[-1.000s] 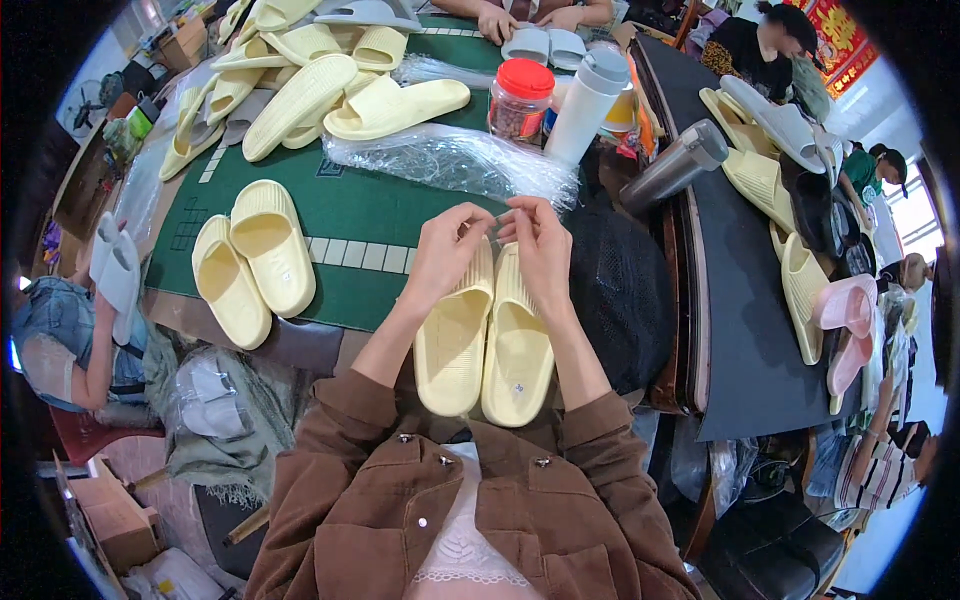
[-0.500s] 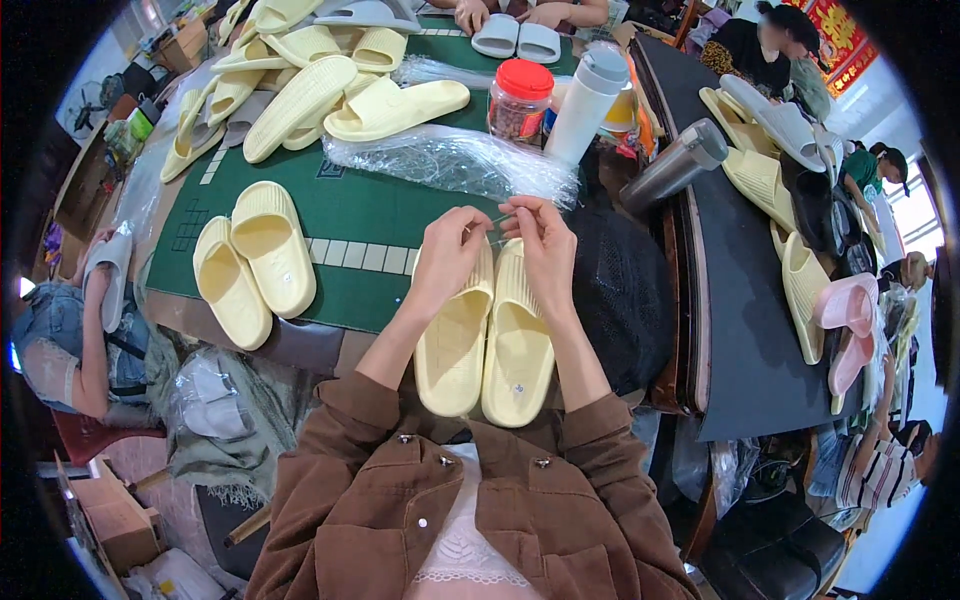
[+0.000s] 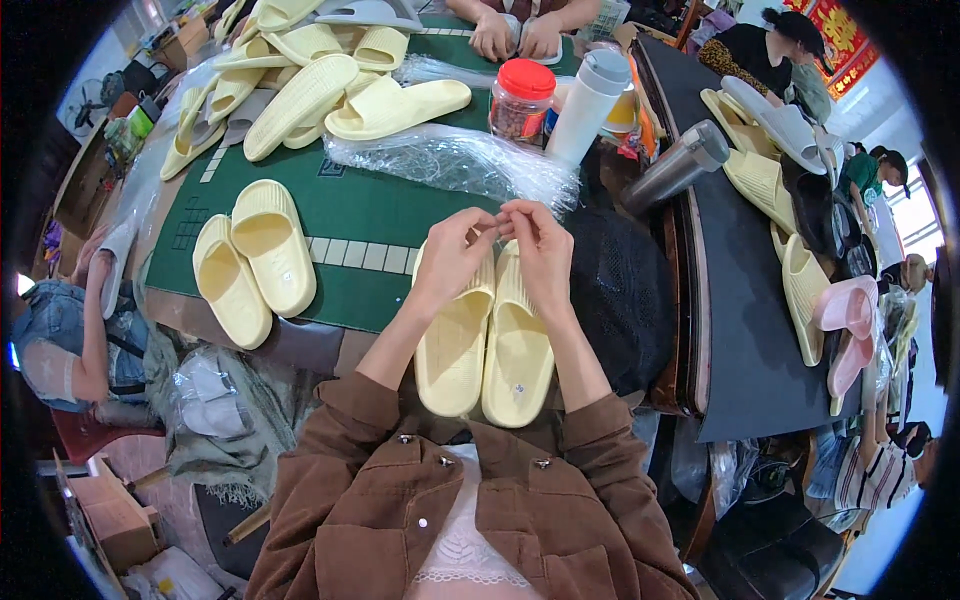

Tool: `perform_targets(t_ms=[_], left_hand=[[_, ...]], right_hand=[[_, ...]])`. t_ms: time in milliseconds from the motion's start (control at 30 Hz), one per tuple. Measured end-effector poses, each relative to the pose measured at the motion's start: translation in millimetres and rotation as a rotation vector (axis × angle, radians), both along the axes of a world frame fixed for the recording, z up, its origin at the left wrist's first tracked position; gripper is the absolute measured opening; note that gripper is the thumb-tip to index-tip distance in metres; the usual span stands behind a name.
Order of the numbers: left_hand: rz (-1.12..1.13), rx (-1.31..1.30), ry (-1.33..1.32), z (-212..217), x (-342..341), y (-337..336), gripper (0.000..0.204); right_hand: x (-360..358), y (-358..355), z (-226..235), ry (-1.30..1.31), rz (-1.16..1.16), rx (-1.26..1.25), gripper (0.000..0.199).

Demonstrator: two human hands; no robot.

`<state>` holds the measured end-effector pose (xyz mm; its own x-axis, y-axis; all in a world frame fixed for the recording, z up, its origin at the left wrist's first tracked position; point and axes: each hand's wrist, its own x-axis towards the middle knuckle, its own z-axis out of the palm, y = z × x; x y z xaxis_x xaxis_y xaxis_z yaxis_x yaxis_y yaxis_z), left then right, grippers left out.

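Left hand (image 3: pixel 455 252), right hand (image 3: pixel 540 255): fingertips meeting; cannot tell if pinching anything
Slippers (image 3: pixel 448 365): under grip, heels past near edge of mat (image 3: pixel 375 212)
Open room: mat, left of grip
Plastic (image 3: pixel 440 162): just beyond grip

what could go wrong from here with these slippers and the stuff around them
The heel ends of the two pale yellow slippers with ribbed straps lie close to the brown cloth jacket, so leaning in might bump them. The crinkled, clear plastic bundle lies just beyond the left hand and right hand and might snag. The tall white bottle with a grey lid stands beside the bundle's right end; a sweeping right hand could tip it.
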<state>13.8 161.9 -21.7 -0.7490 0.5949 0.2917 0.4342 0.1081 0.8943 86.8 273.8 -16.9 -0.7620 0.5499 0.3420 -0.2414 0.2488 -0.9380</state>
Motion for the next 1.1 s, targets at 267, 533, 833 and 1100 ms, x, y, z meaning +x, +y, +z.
perform_targets(t_ms=[267,533,833,1100], left_hand=[[0.018,0.071,0.053,-1.3,-0.5,-0.6,0.01],[0.021,0.077,0.102,-6.3,-0.7,0.5,0.009],[0.032,0.119,0.079,-4.4,0.4,1.8,0.008],[0.047,0.087,0.121,-10.2,-1.9,0.0,0.007]], right_hand=[[-0.7,7.5,-6.3,0.021,-0.006,-0.078,0.015],[-2.4,7.8,-6.4,-0.033,0.093,0.048,0.021],[-1.7,9.2,-8.3,0.025,0.1,0.134,0.028],[-2.0,6.8,-6.4,-0.025,0.073,0.339,0.03]])
